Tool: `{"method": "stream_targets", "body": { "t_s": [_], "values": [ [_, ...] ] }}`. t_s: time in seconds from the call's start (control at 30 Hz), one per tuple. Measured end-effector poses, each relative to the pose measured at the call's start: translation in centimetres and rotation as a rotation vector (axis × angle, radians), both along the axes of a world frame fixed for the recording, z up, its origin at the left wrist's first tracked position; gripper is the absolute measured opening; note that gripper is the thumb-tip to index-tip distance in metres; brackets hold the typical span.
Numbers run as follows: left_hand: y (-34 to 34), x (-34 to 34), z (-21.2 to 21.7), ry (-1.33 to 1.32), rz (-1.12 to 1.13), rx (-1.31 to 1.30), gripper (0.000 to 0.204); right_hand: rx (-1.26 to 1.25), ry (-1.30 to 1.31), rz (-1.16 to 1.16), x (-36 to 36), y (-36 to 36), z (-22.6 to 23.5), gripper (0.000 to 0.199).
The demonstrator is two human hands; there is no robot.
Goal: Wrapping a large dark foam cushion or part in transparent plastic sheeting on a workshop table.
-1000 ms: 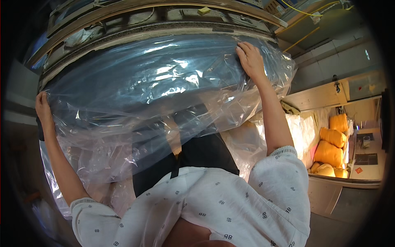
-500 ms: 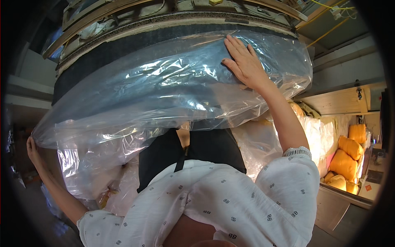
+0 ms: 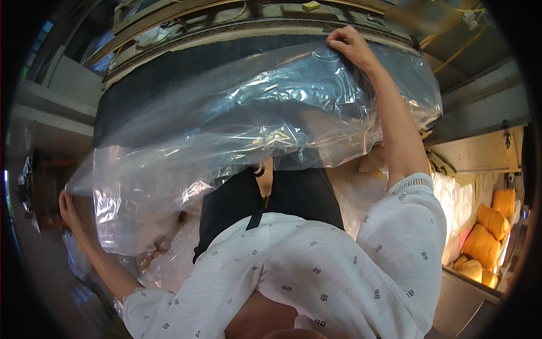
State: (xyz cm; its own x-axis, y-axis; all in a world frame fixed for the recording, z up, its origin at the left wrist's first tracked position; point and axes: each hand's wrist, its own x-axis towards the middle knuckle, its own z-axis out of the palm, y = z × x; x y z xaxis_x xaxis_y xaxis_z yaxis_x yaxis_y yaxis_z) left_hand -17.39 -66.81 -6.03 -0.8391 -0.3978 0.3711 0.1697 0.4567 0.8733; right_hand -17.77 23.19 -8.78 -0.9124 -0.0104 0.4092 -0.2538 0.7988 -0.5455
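One surface, dark-topped, is the broadest thing on my feed, running from side to side in front of the person. Over its nearer part lies at least one clear plastic sheet, crinkled and shiny, drooping past the near edge toward a pair of black shorts; the far left of the dark top is left uncovered. More clear film lies beside the shorts, and I can't tell whether it belongs to the same piece. One white patterned shirt fills the bottom of my view.

Beyond the surface I see a wooden frame, and at the right one pale wooden panel above a pile of at least five orange bundles.

I count two hands, both clamped on the sheet. The left hand pinches its drawn-out corner, well off to the left; the right hand has its curled fingers on the upper edge, near the back of the surface. The right forearm blocks my look at part of the plastic, and glare blurs what lies under it.

Smallest are a yellow cord at upper right and one yellow block beyond the surface.
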Motion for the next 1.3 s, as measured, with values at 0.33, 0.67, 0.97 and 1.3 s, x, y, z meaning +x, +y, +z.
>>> {"method": "stream_targets", "body": {
  "t_s": [0.33, 0.67, 0.97, 1.3],
  "values": [
    [19.7, -17.5, 4.4, 0.175, -0.022, 0.592, 0.028, 0.107, 0.585, -0.665, 2.5, 6.4, 10.8, 0.033],
    [32.5, -25.1, -5.2, 0.04, 0.055, -0.061, 0.023, 0.017, 0.217, -0.85, 2.6, 14.8, -3.1, 0.027],
    [34.2, -26.6, -5.3, 0.041, 0.075, -0.072, 0.025, 0.09, 0.155, -0.825, 1.4, 16.2, -2.3, 0.027],
    [31.8, -26.9, -4.1, 0.011, -0.033, 0.71, 0.016, -0.103, 0.194, -0.995, 1.1, 17.2, -1.5, 0.04]
  ]
}}
